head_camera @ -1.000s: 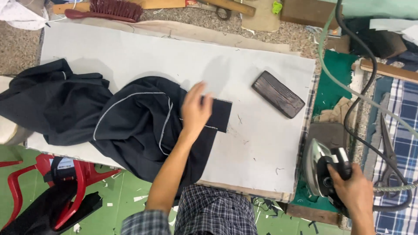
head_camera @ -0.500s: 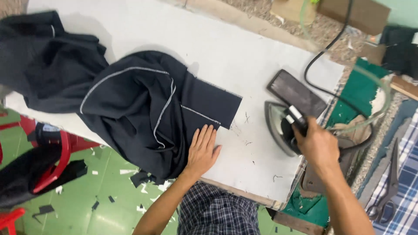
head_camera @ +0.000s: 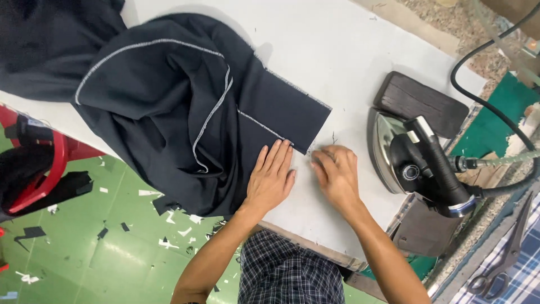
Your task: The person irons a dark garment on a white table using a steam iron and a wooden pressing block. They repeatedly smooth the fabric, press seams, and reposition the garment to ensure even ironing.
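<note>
A dark navy garment (head_camera: 185,107) with white stitched edges lies bunched on the white pressing board (head_camera: 337,62), one flat panel stretched to the right. My left hand (head_camera: 271,179) lies flat, fingers together, on the panel's lower edge. My right hand (head_camera: 336,175) rests on the board just right of the panel's corner, fingers curled toward the cloth, holding nothing. A steam iron (head_camera: 413,163) stands on the board to the right of my right hand, apart from it.
A dark wooden block (head_camera: 422,103) lies behind the iron. The iron's black cord (head_camera: 484,84) and a hose run off right. Large scissors (head_camera: 503,259) lie on blue checked cloth at lower right. A red plastic chair (head_camera: 39,169) stands on the green floor, scattered with scraps.
My right hand carried the iron onto the board, set it down and let go, then moved left to the cloth's corner. My left hand slid down to the panel's lower edge.
</note>
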